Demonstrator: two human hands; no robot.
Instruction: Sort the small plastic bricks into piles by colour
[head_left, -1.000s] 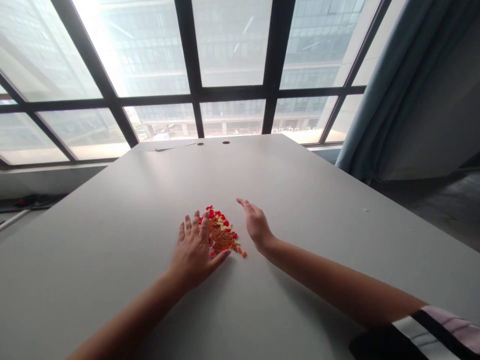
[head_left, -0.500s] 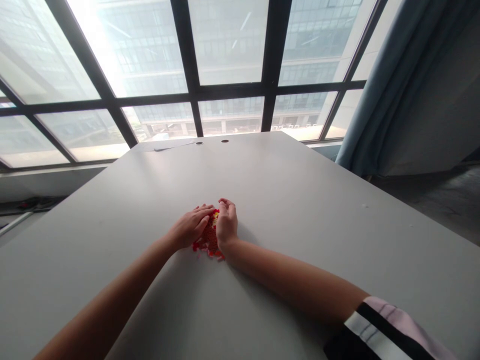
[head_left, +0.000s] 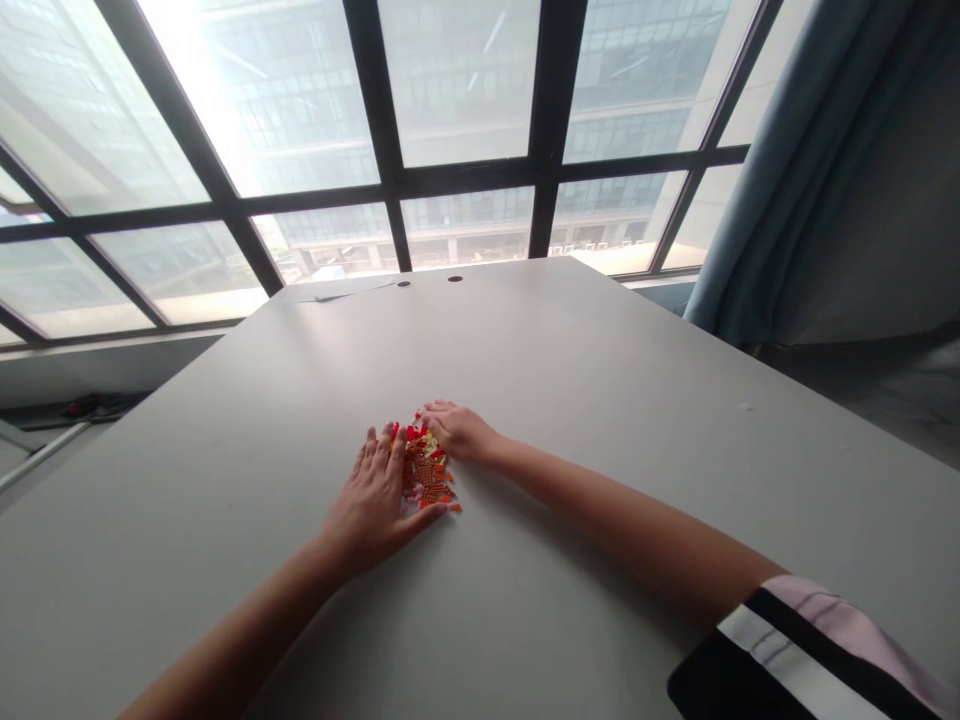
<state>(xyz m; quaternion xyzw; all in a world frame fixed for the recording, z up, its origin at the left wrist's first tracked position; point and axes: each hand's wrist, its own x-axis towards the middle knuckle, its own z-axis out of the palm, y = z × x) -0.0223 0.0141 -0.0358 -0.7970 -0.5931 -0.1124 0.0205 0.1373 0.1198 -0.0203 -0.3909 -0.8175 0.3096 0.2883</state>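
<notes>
A small heap of building-block pieces (head_left: 427,475) in red, orange, brown, yellow and pale pink lies on the white table. Along its left and near side rests my left hand (head_left: 375,500), flat, with fingers stretched forward and the thumb out to the right. My right hand (head_left: 459,430) touches the far right side of the heap; its fingers are extended and bend round the edge. Neither hand grips a piece that I can make out. The palms hide part of the heap's border.
The white table (head_left: 570,370) reaches to a large window with dark frames (head_left: 397,180). Two round cable holes (head_left: 455,279) and a thin flat sheet (head_left: 352,294) are at its far edge. A blue-grey curtain (head_left: 757,240) hangs at the right.
My left hand has slid toward me and opened its thumb along the near side. My right hand has turned to lie at the far right. More of the heap shows, spread flatter.
</notes>
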